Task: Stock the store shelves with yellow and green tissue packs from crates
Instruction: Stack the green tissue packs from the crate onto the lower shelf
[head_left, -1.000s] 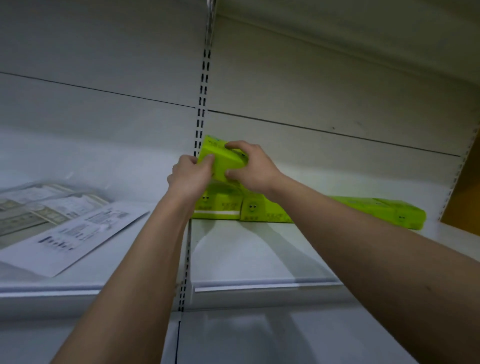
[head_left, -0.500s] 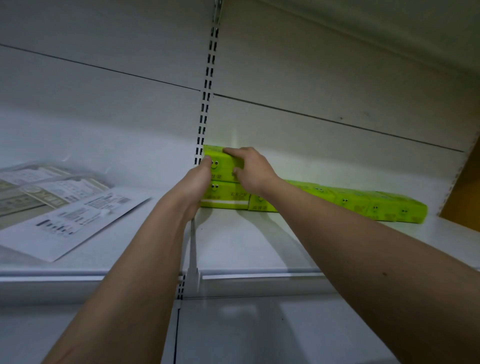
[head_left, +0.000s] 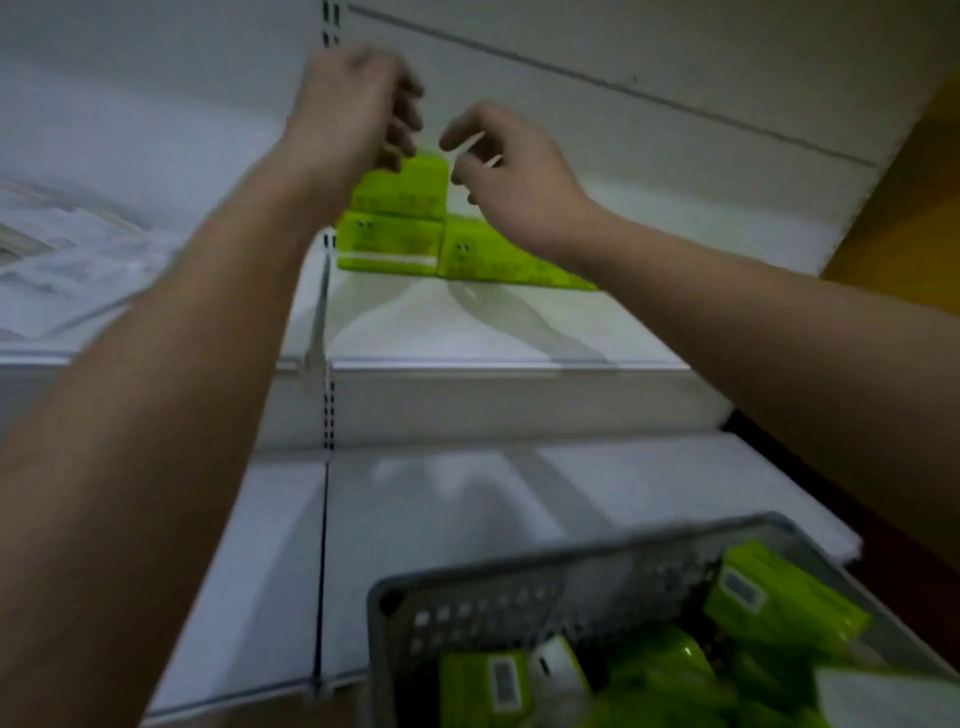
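Note:
A green tissue pack (head_left: 410, 182) lies stacked on another green pack (head_left: 389, 241) at the back of the upper shelf (head_left: 467, 332), with a row of green packs (head_left: 498, 260) running right behind my right forearm. My left hand (head_left: 353, 109) hovers just above and in front of the top pack, fingers loosely curled, holding nothing. My right hand (head_left: 509, 166) is beside the pack's right end, fingers relaxed and apart from it. A grey perforated crate (head_left: 519, 597) at bottom right holds several green packs (head_left: 779, 608).
White papers (head_left: 78, 260) lie on the left shelf section. A slotted metal upright (head_left: 328, 415) divides the sections. A lower white shelf (head_left: 467, 493) sits under the upper one, behind the crate. An orange wall (head_left: 904, 218) is at right.
Both hands have let go of the top green pack and pulled back from it. The view has tilted down, so the crate now shows at the bottom.

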